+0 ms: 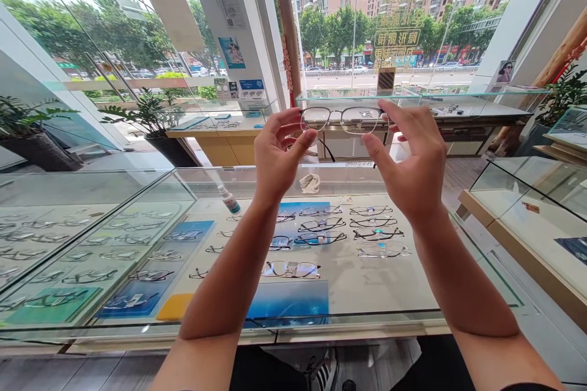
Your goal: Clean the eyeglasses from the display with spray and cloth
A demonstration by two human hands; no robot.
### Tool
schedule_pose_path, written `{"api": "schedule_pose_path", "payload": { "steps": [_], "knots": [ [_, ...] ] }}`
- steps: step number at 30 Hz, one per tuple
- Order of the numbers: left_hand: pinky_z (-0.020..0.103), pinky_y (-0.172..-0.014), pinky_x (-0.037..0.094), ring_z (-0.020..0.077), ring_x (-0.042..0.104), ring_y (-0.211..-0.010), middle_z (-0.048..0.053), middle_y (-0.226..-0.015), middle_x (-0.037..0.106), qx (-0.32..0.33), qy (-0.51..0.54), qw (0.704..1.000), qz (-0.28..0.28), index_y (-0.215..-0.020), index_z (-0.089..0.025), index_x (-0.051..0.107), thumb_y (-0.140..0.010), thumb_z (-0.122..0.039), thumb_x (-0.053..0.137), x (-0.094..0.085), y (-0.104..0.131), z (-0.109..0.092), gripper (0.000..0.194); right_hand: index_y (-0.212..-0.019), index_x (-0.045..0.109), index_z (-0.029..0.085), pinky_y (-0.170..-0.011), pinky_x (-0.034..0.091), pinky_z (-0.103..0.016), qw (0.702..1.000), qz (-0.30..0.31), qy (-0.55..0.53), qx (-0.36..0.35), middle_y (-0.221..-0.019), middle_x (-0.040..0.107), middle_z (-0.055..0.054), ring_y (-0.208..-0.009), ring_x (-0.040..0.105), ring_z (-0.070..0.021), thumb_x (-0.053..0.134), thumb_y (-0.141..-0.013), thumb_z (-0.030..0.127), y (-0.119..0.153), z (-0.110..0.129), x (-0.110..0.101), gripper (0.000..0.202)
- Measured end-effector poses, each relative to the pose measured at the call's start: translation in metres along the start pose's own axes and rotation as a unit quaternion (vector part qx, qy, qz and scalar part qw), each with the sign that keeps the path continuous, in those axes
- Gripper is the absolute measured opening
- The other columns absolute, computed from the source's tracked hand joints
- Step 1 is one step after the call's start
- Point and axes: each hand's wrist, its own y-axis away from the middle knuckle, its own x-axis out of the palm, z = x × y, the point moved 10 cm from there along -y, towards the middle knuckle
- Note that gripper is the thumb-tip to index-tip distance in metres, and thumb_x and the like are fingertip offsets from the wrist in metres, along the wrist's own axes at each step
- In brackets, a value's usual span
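A pair of eyeglasses (335,112) with dark upper rims and thin lower rims is held up above the glass display case (394,293). My left hand (282,146) pinches its left end between thumb and fingers. At the other end, my right hand (410,149) grips the frame the same way. Dark temple tips hang below the lenses, angled away from me. Under my arms, several eyeglasses (320,224) lie in rows inside the case. A crumpled pale cloth (310,182) and a small spray bottle (228,200) sit beyond them, on the glass top as far as I can tell.
Another glass case with eyeglasses (98,256) adjoins on the left. To the right stands a separate display counter (541,220). Farther back are a display counter (458,111) by the window and potted plants (158,116). A yellow item (174,306) lies near the case's front.
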Motion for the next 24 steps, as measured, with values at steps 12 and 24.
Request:
{"api": "schedule_pose_path", "payload": {
  "steps": [12, 24],
  "knots": [
    [0.034, -0.080, 0.064, 0.0234, 0.079, -0.104, 0.007, -0.113, 0.081, 0.030, 0.000, 0.999, -0.010, -0.123, -0.031, 0.077, -0.079, -0.060, 0.097, -0.001, 0.000, -0.004, 0.056, -0.152, 0.065, 0.038, -0.106, 0.063, -0.061, 1.000, 0.005, -0.013, 0.011, -0.128, 0.074, -0.008, -0.122, 0.072, -0.0349, 0.066, -0.105, 0.043, 0.001, -0.005, 0.005, 0.047],
    [0.037, -0.079, 0.058, 0.0242, 0.072, -0.102, 0.006, -0.119, 0.075, 0.102, -0.113, 0.984, -0.094, -0.123, -0.034, 0.074, -0.083, -0.057, 0.096, -0.011, 0.017, -0.042, 0.052, -0.150, 0.068, 0.034, -0.088, 0.069, -0.046, 0.995, 0.031, -0.081, 0.056, -0.141, 0.078, -0.009, -0.119, 0.078, -0.0294, 0.070, -0.103, 0.049, 0.000, -0.038, 0.019, 0.050]
  ]
}}
